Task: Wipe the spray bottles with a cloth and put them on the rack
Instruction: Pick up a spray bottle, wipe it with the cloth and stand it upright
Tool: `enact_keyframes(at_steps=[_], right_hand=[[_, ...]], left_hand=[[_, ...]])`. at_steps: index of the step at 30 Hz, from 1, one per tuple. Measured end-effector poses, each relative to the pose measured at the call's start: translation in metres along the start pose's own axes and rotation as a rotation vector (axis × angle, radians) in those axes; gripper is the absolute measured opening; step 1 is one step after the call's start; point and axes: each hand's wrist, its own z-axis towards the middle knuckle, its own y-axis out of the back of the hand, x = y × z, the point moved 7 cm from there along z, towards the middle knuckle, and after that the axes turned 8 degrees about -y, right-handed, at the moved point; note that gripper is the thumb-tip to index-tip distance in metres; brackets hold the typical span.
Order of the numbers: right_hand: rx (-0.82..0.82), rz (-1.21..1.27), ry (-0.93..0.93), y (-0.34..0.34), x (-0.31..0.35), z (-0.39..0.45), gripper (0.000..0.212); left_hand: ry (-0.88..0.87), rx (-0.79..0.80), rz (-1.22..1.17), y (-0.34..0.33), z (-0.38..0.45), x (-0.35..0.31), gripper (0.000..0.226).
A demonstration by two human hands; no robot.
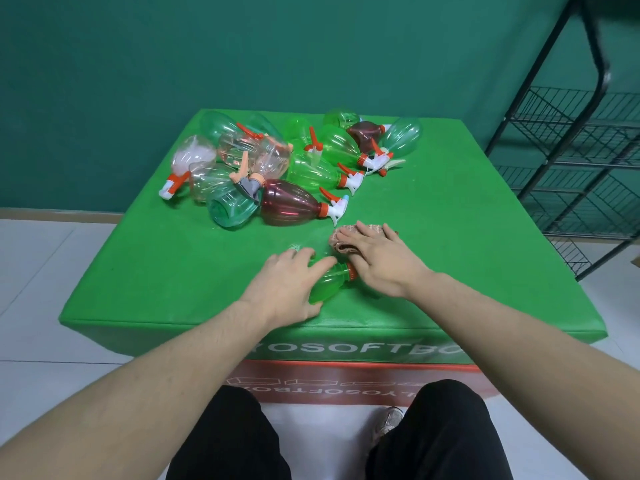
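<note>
Our left grip (pixel 289 287) curls around the green bottle (pixel 329 282) on the bench (pixel 450 254); our right grip (pixel 375 258) presses flat on the cloth (pixel 346 242).

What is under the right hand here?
The right hand lies on a crumpled brownish cloth on the green table. The green spray bottle's trigger head is covered by that hand, so unseen.

Glossy plastic, matt cloth, black wire

Under the left hand (pixel 289 289) lies a green spray bottle (pixel 329 282) of clear, glossy plastic with an orange collar; just beside it the right hand (pixel 377 261) presses a soft, nubbly pinkish cloth (pixel 349 237). Beyond both hands, the piled bottles (pixel 287 168) look equally shiny and translucent. The green cover (pixel 450 237) beneath is matt woven fabric; the rack (pixel 571 161) looks like black-coated wire.
</note>
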Motion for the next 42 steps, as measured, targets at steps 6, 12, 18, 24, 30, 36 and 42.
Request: enact_keyframes(at_steps=[6, 12, 18, 24, 30, 36, 42], right_hand=[[0.013, -0.094, 0.020, 0.010, -0.015, -0.024, 0.056], [0.021, -0.089, -0.036, 0.017, -0.026, -0.040, 0.073], [0.089, -0.145, -0.037, 0.010, -0.014, -0.025, 0.051], [0.123, -0.024, -0.047, 0.005, -0.006, -0.002, 0.047], [0.092, 0.014, -0.015, 0.001, 0.019, 0.016, 0.049], [0.140, -0.172, -0.078, 0.008, -0.004, 0.001, 0.052], [0.132, -0.161, -0.067, 0.003, -0.003, -0.002, 0.052]], left_hand=[[0.026, -0.020, -0.073, 0.002, -0.001, 0.006, 0.087], [-0.001, -0.016, -0.075, 0.003, 0.000, 0.006, 0.086], [-0.033, -0.012, 0.014, 0.001, -0.001, -0.001, 0.084], [-0.033, -0.008, 0.035, -0.002, 0.001, -0.001, 0.081], [-0.005, -0.023, 0.010, 0.001, 0.000, 0.000, 0.082], [-0.010, -0.060, -0.006, -0.001, -0.001, 0.002, 0.079], [-0.058, -0.061, 0.012, -0.003, -0.003, -0.001, 0.078]])
